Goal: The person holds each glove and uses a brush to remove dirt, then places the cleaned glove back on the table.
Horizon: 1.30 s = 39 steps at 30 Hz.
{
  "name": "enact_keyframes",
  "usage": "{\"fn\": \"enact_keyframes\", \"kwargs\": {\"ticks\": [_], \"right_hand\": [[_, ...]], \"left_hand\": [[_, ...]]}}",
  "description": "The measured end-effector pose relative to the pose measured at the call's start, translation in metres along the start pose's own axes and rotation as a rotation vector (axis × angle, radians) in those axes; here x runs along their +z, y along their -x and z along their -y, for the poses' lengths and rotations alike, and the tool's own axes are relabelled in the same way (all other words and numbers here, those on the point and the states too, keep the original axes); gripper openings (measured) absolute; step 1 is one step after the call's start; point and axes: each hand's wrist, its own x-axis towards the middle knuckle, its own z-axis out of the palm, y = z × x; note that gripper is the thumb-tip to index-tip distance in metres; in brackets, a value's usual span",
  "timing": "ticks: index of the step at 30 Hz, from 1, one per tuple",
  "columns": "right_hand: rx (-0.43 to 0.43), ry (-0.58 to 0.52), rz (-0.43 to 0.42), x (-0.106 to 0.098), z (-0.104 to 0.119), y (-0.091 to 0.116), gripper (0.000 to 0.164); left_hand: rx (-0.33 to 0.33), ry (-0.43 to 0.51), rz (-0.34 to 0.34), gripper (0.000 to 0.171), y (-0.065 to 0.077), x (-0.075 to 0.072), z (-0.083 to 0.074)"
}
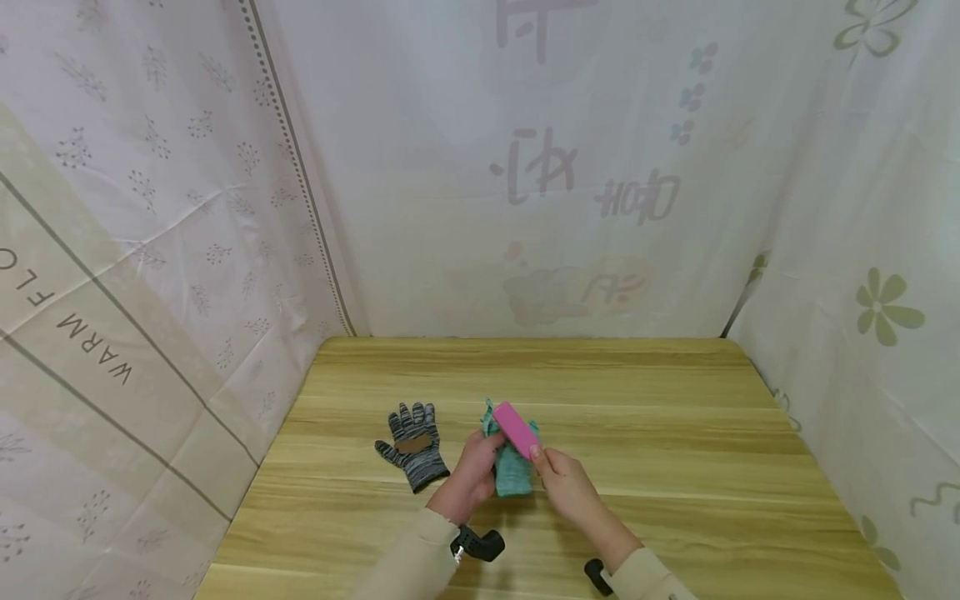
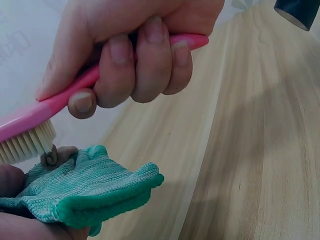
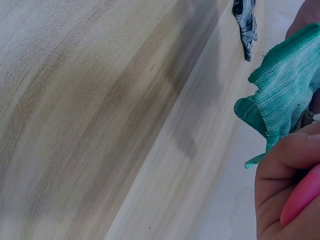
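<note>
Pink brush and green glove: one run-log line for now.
left hand: holds green glove | right hand: grips pink brush, bristles facing glove | gray glove: on table, beside left hand

You have two knit gloves in view: one green glove (image 1: pixel 513 475) and one grey-and-black glove (image 1: pixel 429 463), the latter with one brown patch (image 1: pixel 413 444) and five fingers, thumb counted. You have one pink bristle brush (image 1: pixel 516 431). Your hands make two: one left hand (image 1: pixel 472 470), one right hand (image 1: pixel 573 490). You have two sleeves, one left sleeve (image 1: pixel 414 552) and one right sleeve (image 1: pixel 651 577), and two black wrist devices (image 1: pixel 483 544), one per arm. Count one wood-grain table (image 1: pixel 675 450) and three printed cloth walls (image 1: pixel 420 183) around it.
</note>
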Motion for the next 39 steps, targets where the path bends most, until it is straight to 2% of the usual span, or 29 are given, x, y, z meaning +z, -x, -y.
{"fn": "enact_keyframes", "kwargs": {"ticks": [19,27,34,39], "right_hand": [[0.014,0.042,-0.005,0.001,-0.009,0.001,0.047],[0.019,0.062,-0.012,-0.001,-0.013,0.002,0.046],[0.009,0.097,-0.025,-0.003,-0.018,0.002,0.049],[0.014,0.093,-0.031,-0.005,-0.021,0.002,0.048]], "left_hand": [[-0.019,0.016,-0.005,0.043,0.003,0.001,0.001],[-0.032,0.034,-0.015,0.028,0.001,-0.003,-0.001],[-0.043,0.048,-0.036,0.036,0.0,-0.007,-0.002],[-0.04,0.057,-0.053,0.027,0.001,-0.007,-0.003]]}}
